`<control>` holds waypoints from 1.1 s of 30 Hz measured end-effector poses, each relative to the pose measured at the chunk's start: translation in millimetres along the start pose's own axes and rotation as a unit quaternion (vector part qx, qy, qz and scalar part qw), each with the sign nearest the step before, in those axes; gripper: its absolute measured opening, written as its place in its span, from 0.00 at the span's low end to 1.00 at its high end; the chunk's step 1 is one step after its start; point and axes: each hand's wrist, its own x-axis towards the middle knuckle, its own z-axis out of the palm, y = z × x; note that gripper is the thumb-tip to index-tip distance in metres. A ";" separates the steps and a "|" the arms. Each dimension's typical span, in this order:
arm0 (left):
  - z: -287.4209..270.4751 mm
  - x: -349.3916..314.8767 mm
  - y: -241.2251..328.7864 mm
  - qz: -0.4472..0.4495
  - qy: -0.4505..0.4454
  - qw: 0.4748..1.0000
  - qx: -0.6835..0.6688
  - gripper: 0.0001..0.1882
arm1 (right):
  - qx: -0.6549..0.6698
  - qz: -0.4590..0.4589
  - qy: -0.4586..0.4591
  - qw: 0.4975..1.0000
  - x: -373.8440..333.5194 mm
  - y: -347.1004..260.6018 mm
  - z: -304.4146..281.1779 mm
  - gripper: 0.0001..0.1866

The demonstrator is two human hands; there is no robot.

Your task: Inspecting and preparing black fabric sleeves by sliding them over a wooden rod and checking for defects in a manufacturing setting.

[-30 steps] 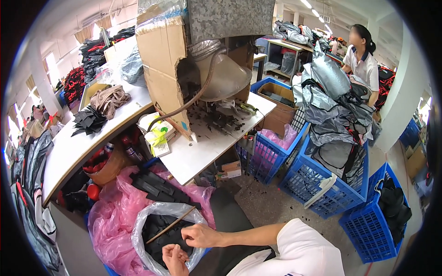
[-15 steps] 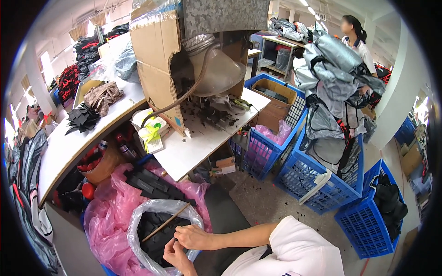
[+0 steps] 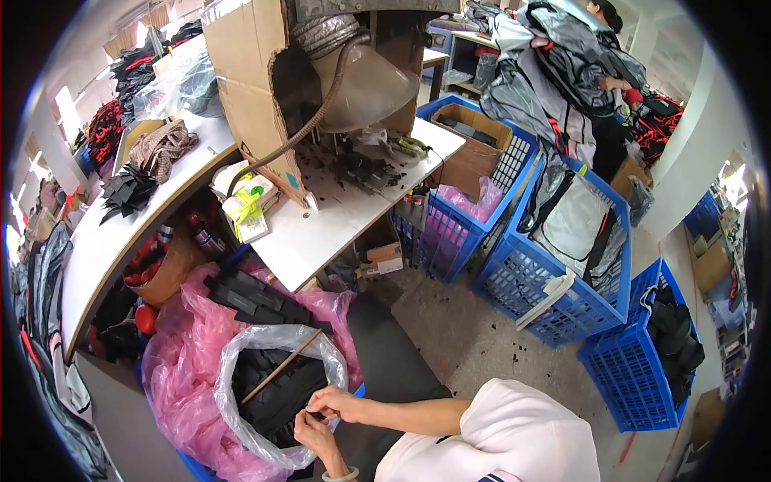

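My left hand [image 3: 316, 435], with a pale bangle at the wrist, and my right hand [image 3: 334, 402] meet above the near side of a clear plastic bag [image 3: 229, 391]. Both have their fingers pinched together around a small dark piece [image 3: 319, 416]; its kind is mostly hidden by the fingers. Inside the bag lie many flat black pieces [image 3: 277, 410]. A thin wooden stick [image 3: 281, 367] rests slantwise across them. Behind the bag more black strips [image 3: 253, 299] lie on pink plastic sheeting [image 3: 173, 353].
A white table [image 3: 297, 253] carries a cardboard shield [image 3: 249, 96] around a hood with a brown hose [image 3: 331, 112] and black scraps. Blue crates [image 3: 554, 297] stand to the right, one holding grey-black bags. Beyond them, a person [image 3: 604, 14] is beside a heap of silver-grey bags [image 3: 554, 80].
The view has shifted, so the scene sits higher and slightly left. My hands stay together at the bag's edge. The heap of silver bags has been lifted off the crate, away toward the person.
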 end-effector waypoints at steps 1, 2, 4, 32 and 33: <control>-3.6 -1.4 -2.0 -0.030 -0.005 0.999 -0.037 0.09 | 0.064 0.033 -0.013 0.997 -3.2 8.6 3.3 0.04; -8.4 -3.1 -4.3 -0.037 -0.002 0.999 -0.031 0.09 | 0.067 0.042 -0.015 0.997 -2.9 10.5 1.5 0.04; -18.2 -4.8 4.7 -0.158 -0.100 0.956 -0.224 0.07 | 0.041 0.099 -0.071 0.992 -2.0 5.4 -2.0 0.06; -40.1 17.7 34.6 -0.164 -0.079 0.705 -0.685 0.08 | 0.160 -0.002 -0.174 0.972 -5.5 -47.4 66.3 0.15; -39.3 15.6 33.9 -0.179 -0.043 0.705 -0.685 0.09 | 0.116 -0.020 -0.181 0.976 -1.4 -46.1 62.3 0.15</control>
